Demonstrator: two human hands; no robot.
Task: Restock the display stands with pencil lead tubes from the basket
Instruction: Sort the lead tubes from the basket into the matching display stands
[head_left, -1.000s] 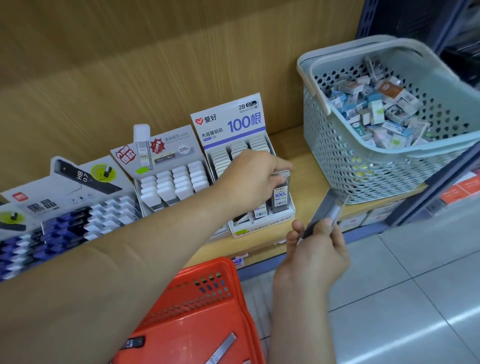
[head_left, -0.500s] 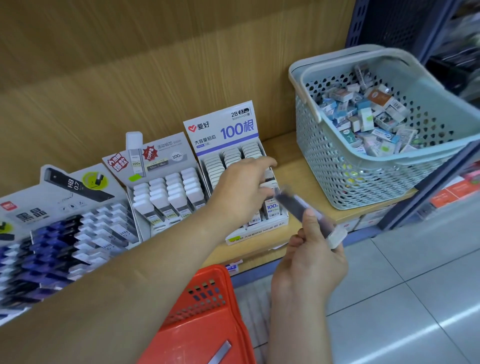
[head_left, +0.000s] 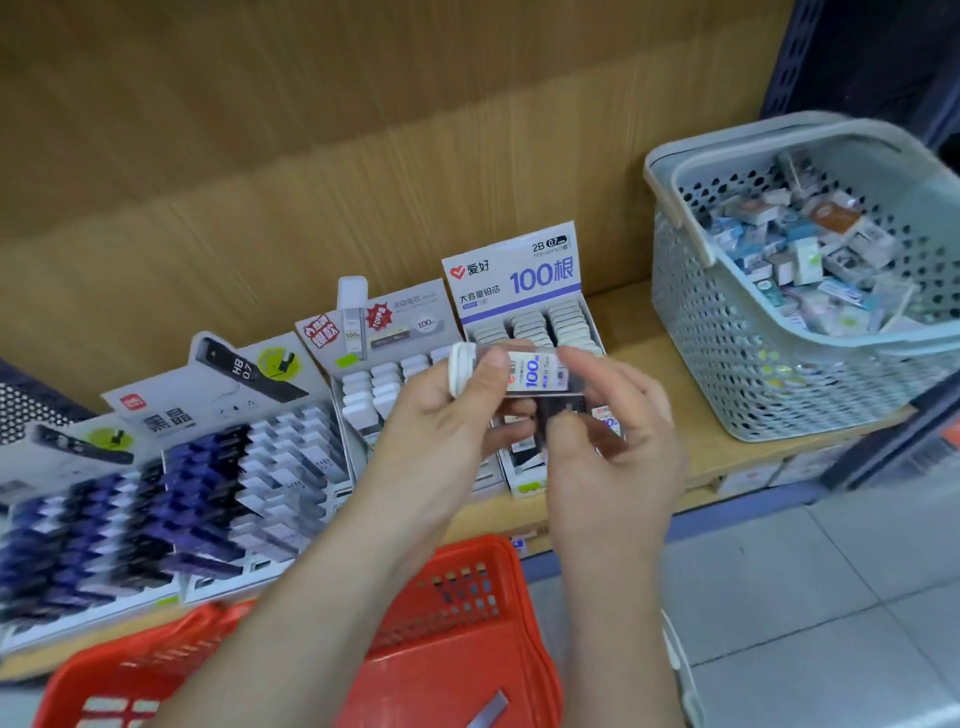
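Both hands meet in front of the shelf around a pencil lead tube (head_left: 524, 371) with a white cap and a "100" label, held sideways. My left hand (head_left: 441, 431) pinches its capped end. My right hand (head_left: 613, 436) holds the dark end from below, its index finger touching the label. Just behind stands the white-and-blue "100" display stand (head_left: 519, 275) with rows of grey-capped tubes. A grey stand (head_left: 400, 322) with white-capped tubes is to its left. The red basket (head_left: 457, 639) sits below my arms, with a tube (head_left: 485, 709) lying inside.
Two stands of blue and white tubes (head_left: 171, 499) fill the shelf's left. A grey-green perforated basket (head_left: 727, 332) full of small boxes sits on the wooden shelf (head_left: 660, 364) at right. Tiled floor (head_left: 810, 597) lies below right.
My left hand has come back from the "100" stand and joined my right hand on the tube. The tube has turned sideways, cap to the left. The camera has moved closer.
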